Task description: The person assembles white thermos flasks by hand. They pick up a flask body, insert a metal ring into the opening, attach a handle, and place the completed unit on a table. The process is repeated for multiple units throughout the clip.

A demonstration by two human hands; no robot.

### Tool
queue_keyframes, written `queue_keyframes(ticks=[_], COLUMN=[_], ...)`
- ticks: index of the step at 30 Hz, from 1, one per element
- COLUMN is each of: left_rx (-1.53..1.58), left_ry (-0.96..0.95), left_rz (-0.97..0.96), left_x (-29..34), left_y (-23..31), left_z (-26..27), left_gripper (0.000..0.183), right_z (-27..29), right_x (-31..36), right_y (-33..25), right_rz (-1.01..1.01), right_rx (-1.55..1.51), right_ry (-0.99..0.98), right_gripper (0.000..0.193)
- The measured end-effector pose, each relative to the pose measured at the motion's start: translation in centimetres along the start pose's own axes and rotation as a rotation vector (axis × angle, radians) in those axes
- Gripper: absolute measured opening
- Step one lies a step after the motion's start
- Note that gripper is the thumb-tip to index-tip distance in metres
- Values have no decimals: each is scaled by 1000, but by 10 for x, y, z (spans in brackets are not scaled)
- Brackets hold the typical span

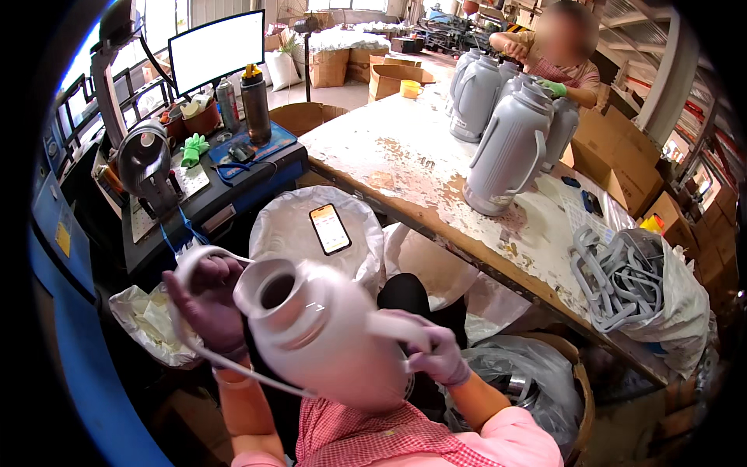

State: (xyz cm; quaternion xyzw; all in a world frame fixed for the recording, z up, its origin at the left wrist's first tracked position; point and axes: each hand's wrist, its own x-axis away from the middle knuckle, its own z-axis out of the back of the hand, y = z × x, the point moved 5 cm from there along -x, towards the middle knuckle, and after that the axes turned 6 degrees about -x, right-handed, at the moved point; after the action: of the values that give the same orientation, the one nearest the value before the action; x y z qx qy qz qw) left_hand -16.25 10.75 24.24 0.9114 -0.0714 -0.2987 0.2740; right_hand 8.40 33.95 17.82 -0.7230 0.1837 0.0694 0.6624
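A grey plastic vacuum flask body [334, 342] lies tilted above my lap, its open mouth toward the upper left and its edges blurred by motion. My right hand [440, 356], in a thin purple glove, is closed round the side handle [398, 330]. My left hand [212, 305], gloved alike, is beside the mouth with its thumb and fingers about a long curved grey carry handle [183, 327]. That handle arches past the mouth, its lower end near the flask's side. The exact finger contact on it is smeared.
Several grey flasks [498, 156] stand on the worn white table [366, 156], with a co-worker [564, 62] behind them. Loose grey handles [618, 280] are heaped at its right end. A phone [330, 229] lies on a white-lined bin [272, 218]. A monitor [218, 50] stands left.
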Motion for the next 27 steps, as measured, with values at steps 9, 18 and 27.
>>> queue_keyframes(ticks=[9, 18, 27], left_rx=[-878, -1090, -1073], left_ry=[-970, -315, 482], left_rz=[85, 91, 79], left_x=[108, 79, 113], left_y=[-93, -26, 75], left_z=[-88, -4, 101], left_gripper=[126, 94, 57], right_z=[108, 287, 408], right_x=[34, 68, -100], right_y=[-46, -99, -38], right_rz=[30, 644, 522], right_rx=[-349, 526, 655], right_ry=[1166, 1419, 1200], right_gripper=[59, 45, 41])
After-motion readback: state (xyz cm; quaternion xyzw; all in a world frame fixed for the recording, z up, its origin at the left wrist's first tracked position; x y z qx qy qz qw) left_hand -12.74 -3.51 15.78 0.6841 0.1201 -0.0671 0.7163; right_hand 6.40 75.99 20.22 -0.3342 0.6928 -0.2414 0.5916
